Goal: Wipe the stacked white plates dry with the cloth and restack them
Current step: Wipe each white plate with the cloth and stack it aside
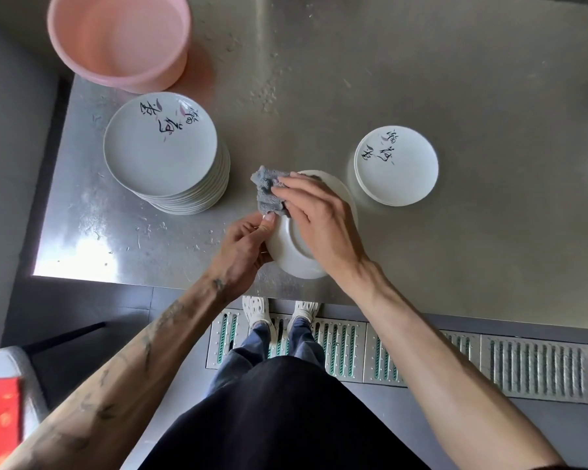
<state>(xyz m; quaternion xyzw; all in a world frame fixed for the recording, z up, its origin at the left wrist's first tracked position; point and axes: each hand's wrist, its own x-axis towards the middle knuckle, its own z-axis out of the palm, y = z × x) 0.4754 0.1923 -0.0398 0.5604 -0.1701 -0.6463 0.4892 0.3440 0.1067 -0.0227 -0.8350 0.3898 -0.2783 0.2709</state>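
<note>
- Centre of frame: left hand (248, 245) pinches the rim of a plate (292, 259), held bottom-up near the table (455, 249) front edge.
- Right hand (316, 225), fingers fairly flat, presses the grey cloth (269, 195) on the plate's underside.
- Plate prob. stiff, breakable, slick if wet; hold by the rim. Cloth soft, light.
- Left-centre: tall stack (160, 150). Right-centre: short stack (396, 164).
- Top plates show black brush characters w/ pink strokes; can't read them.
- Upper left: pink tub (116, 39).

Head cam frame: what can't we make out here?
Head view:
- Held plate: front face turned away; right hand and cloth cover part of its underside.
- Left hand: fingertips hidden behind plate rim.
- Tall stack, short stack: plate counts, rims too fine.
- Pink basin: far rim cut by top edge.
</note>
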